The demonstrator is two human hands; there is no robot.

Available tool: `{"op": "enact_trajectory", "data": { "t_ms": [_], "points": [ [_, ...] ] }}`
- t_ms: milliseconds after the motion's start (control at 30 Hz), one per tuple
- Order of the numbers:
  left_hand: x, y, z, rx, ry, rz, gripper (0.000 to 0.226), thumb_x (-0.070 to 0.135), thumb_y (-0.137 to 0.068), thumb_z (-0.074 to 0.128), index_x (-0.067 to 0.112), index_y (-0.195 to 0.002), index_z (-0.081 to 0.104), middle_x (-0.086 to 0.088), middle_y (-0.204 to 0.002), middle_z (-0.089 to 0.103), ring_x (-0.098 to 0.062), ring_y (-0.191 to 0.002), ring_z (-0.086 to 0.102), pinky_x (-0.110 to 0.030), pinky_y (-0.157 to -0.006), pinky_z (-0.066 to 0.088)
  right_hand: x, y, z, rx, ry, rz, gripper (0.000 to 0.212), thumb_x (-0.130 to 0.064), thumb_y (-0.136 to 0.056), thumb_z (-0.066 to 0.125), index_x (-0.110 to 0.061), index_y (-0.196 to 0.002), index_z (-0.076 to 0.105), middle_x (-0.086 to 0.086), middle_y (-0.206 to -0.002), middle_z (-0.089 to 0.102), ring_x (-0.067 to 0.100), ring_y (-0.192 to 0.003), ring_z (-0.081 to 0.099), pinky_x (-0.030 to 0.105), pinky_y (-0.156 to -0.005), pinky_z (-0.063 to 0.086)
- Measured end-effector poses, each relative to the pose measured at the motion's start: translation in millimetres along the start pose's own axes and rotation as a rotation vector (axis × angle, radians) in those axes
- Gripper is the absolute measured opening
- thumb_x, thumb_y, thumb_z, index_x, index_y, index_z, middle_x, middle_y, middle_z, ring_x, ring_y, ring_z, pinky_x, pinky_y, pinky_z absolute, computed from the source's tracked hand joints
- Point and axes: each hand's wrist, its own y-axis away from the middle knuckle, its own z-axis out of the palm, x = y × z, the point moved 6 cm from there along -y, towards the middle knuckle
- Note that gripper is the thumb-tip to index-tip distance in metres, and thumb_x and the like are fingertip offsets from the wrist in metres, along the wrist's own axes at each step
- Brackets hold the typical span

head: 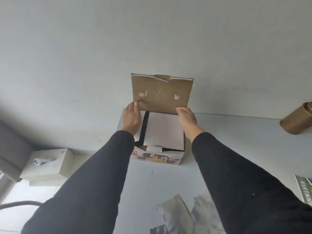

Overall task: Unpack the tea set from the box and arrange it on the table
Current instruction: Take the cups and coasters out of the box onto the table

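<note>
At 9 o'clock a small white gadget (39,161) is lying on a white block (50,163) beside the table. The tea set box (159,146) is sitting on the white table (236,141) at centre, against the wall, its printed front facing the camera. The brown lid flap (161,93) is standing upright at 12 o'clock, raised above the opening. The left hand (132,118) is holding the flap's lower left corner, thumb lying on the inner face. A white cardboard insert (163,130) is covering most of the box's inside; a small white piece (154,148) is showing at the front edge. The right hand (187,119) is gripping the flap's lower right corner, fingers hidden behind it. Both hands are spaced apart across the flap. At 5 o'clock, silvery wrapping (182,215) is lying on the table. At 3 o'clock a gold canister (297,119) is standing at the table's back edge; at 4 o'clock, a green printed packet (305,190) is partly cut off.
</note>
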Motion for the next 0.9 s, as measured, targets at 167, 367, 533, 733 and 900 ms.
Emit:
{"op": "enact_trajectory", "data": {
  "t_ms": [167,367,533,733,900],
  "points": [
    [-4,-15,13,-0.057,-0.114,0.011,0.044,0.031,-0.104,0.027,0.021,-0.146,0.036,-0.001,-0.152,0.032,-0.019,-0.141,0.029,-0.034,-0.117,0.023,5,-27,4,0.030,-0.054,0.018,0.035,-0.013,-0.095,0.037,0.009,-0.112,0.058,0.017,-0.133,0.050,0.035,-0.120,0.048,0.042,-0.104,0.037],
    [-6,-23,15,-0.050,-0.170,-0.024,0.043,0.029,-0.099,0.042,0.023,-0.141,0.041,0.000,-0.150,0.034,-0.021,-0.136,0.038,-0.038,-0.114,0.032,12,-32,4,-0.013,-0.148,0.000,0.029,-0.017,-0.094,0.039,-0.017,-0.113,0.060,0.001,-0.148,0.038,0.022,-0.136,0.036,0.037,-0.111,0.032],
    [-5,-12,12,-0.083,-0.270,-0.009,0.058,0.021,-0.088,0.064,0.021,-0.140,0.040,-0.003,-0.149,0.034,-0.021,-0.137,0.035,-0.032,-0.113,0.028,-15,2,16,0.197,0.444,-0.466,0.023,-0.022,-0.083,0.060,-0.011,-0.103,0.059,0.011,-0.147,0.035,0.029,-0.136,0.030,0.044,-0.100,0.035],
    [-5,4,-10,-0.098,-0.369,0.000,0.060,0.022,-0.089,0.060,0.020,-0.144,0.036,-0.008,-0.145,0.040,-0.026,-0.131,0.042,-0.032,-0.106,0.034,-28,60,69,-0.128,0.588,-0.847,0.015,-0.013,-0.083,0.056,-0.011,-0.087,0.071,0.007,-0.099,0.066,0.030,-0.103,0.052,0.045,-0.083,0.046],
    [1,22,-38,-0.058,-0.327,0.063,0.050,0.009,-0.093,0.048,0.019,-0.141,0.038,-0.013,-0.133,0.051,-0.031,-0.120,0.051,-0.036,-0.101,0.043,-23,96,85,-0.237,0.810,-0.816,0.028,-0.029,-0.093,0.045,-0.023,-0.108,0.068,0.003,-0.142,0.044,0.023,-0.136,0.027,0.044,-0.108,0.026]
  ]
}}
